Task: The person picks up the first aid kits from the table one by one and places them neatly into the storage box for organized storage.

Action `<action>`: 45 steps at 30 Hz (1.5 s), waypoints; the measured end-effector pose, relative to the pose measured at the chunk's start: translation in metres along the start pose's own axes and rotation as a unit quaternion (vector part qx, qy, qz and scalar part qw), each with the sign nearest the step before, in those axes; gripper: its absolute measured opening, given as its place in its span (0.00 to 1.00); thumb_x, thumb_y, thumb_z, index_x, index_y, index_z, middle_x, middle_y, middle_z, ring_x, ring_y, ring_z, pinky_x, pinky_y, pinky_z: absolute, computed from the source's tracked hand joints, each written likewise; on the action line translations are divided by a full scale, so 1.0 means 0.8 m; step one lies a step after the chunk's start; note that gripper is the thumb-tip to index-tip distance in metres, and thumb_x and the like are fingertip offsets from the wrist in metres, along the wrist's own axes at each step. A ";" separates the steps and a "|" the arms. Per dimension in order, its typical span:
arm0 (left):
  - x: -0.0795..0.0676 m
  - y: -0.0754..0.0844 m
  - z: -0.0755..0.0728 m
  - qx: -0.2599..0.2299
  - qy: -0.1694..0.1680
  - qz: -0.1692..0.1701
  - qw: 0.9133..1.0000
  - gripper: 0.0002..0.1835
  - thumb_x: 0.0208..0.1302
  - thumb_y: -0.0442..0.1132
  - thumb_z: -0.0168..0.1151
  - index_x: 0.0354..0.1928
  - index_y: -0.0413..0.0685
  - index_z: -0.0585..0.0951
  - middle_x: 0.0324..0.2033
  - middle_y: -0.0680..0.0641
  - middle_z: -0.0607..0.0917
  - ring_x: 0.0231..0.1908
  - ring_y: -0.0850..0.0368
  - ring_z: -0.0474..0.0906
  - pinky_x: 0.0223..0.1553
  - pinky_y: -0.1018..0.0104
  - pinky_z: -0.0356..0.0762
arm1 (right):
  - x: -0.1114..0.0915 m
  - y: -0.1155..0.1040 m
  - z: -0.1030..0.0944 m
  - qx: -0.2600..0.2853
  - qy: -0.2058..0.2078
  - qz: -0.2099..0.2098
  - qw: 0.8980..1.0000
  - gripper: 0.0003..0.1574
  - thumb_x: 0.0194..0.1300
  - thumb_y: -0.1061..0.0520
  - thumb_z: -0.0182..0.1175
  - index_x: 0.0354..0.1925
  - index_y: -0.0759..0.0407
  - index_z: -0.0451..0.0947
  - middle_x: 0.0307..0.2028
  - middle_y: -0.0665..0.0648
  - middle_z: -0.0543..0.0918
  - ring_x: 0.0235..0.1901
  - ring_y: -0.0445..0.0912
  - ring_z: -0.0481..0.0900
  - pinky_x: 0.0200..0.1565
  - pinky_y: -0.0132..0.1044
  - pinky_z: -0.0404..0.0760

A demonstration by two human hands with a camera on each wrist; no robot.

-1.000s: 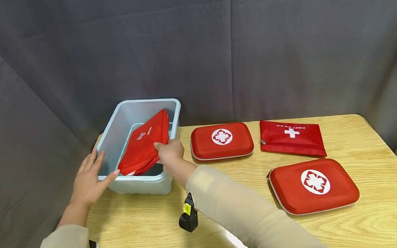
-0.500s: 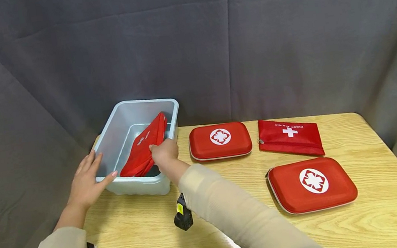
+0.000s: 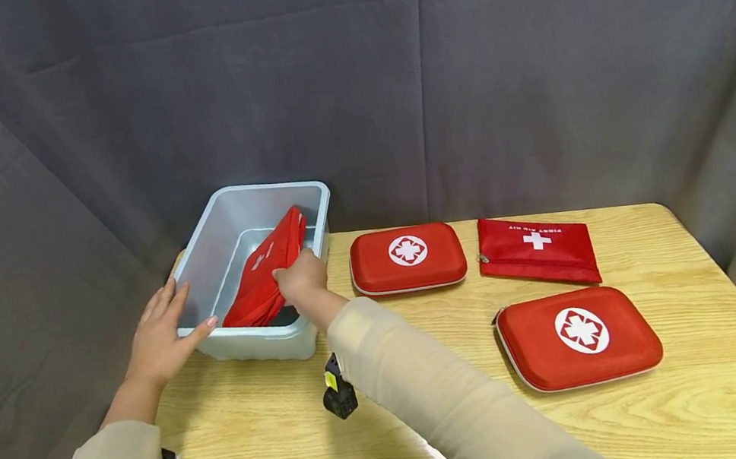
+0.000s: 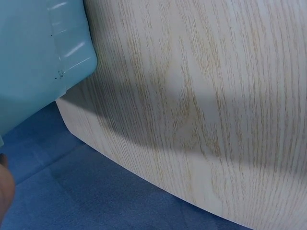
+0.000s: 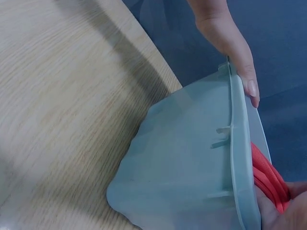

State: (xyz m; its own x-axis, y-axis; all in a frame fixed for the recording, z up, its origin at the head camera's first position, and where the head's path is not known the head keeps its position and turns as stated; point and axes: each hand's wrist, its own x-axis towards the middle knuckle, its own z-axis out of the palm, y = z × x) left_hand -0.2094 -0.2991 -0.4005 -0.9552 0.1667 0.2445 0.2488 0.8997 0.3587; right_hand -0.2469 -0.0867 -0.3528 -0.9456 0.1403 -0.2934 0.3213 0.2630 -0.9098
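Note:
A light blue plastic bin (image 3: 268,330) stands at the back left of the table. Inside it, tilted against the right wall, is a red first aid pouch (image 3: 258,285) with white print. My right hand (image 3: 301,280) reaches over the bin's right front corner and pinches the pouch's near right edge between thumb and fingers. In the right wrist view the red fabric (image 5: 268,177) bunches at that grip. My left hand (image 3: 159,335) rests on the bin's front left corner, fingers spread along the left rim and thumb on the front rim.
Right of the bin lies a red hard case (image 3: 408,259) with a white emblem. A flat red first aid pouch (image 3: 538,253) lies farther right, and a second red hard case (image 3: 578,339) sits nearer. A grey curtain (image 3: 351,94) hangs behind the wooden table (image 3: 262,434).
The pouch has sunk lower into the bin and turned steeper, its printed face now narrower to view. My right hand has shifted slightly left with it. My left hand keeps its place on the rim.

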 end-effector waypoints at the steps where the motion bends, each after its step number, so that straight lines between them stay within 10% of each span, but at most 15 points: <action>1: 0.000 0.000 0.000 -0.001 -0.001 0.000 1.000 0.40 0.55 0.58 0.51 0.62 0.37 0.55 0.63 0.36 0.51 0.61 0.39 0.44 0.51 0.38 0.46 | 0.000 0.000 0.000 -0.001 -0.004 0.001 1.000 0.23 0.53 0.60 0.59 0.46 0.65 0.65 0.34 0.59 0.73 0.26 0.47 0.76 0.22 0.34 0.76; 11: 0.000 0.003 0.001 -0.001 0.010 0.007 1.000 0.39 0.55 0.57 0.51 0.61 0.36 0.57 0.62 0.35 0.52 0.60 0.38 0.45 0.52 0.40 0.47 | 0.002 -0.004 -0.002 -0.103 -0.010 -0.013 0.995 0.11 0.55 0.60 0.55 0.29 0.70 0.72 0.19 0.60 0.75 0.15 0.49 0.78 0.14 0.29 0.72; 17: 0.000 0.002 -0.001 0.001 0.007 0.004 1.000 0.39 0.55 0.56 0.51 0.61 0.36 0.57 0.62 0.35 0.52 0.60 0.38 0.45 0.51 0.39 0.47 | 0.002 -0.002 -0.003 -0.032 -0.034 -0.006 0.999 0.09 0.57 0.61 0.54 0.27 0.69 0.70 0.09 0.57 0.71 0.22 0.54 0.80 0.19 0.32 0.75; 28: -0.001 0.000 0.000 0.001 0.006 0.004 1.000 0.39 0.55 0.57 0.50 0.61 0.36 0.57 0.62 0.35 0.52 0.60 0.38 0.45 0.52 0.40 0.47 | 0.000 0.008 -0.035 0.130 -0.123 -0.027 0.983 0.10 0.58 0.64 0.53 0.37 0.71 0.70 0.33 0.63 0.79 0.31 0.53 0.79 0.32 0.36 0.77; 38: -0.002 0.001 0.001 0.002 -0.007 0.007 1.000 0.39 0.56 0.56 0.50 0.62 0.36 0.56 0.62 0.36 0.50 0.60 0.38 0.43 0.51 0.38 0.46 | 0.062 0.056 -0.089 0.131 -0.097 -0.088 0.983 0.13 0.57 0.61 0.53 0.38 0.70 0.72 0.33 0.62 0.78 0.32 0.50 0.79 0.34 0.38 0.77; 45: -0.003 -0.002 0.000 -0.006 0.001 0.009 1.000 0.39 0.55 0.56 0.51 0.61 0.35 0.57 0.62 0.36 0.51 0.60 0.38 0.44 0.52 0.39 0.46 | 0.045 0.050 -0.115 0.129 -0.087 -0.055 0.986 0.16 0.58 0.62 0.52 0.43 0.74 0.69 0.38 0.65 0.76 0.38 0.55 0.77 0.40 0.42 0.75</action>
State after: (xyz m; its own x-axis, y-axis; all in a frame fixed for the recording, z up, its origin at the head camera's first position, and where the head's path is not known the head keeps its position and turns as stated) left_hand -0.2078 -0.3008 -0.4015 -0.9503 0.1811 0.2533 0.2672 0.8920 0.3647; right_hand -0.2636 0.0169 -0.3724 -0.9755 -0.0478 -0.2146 0.2142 0.0129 -0.9767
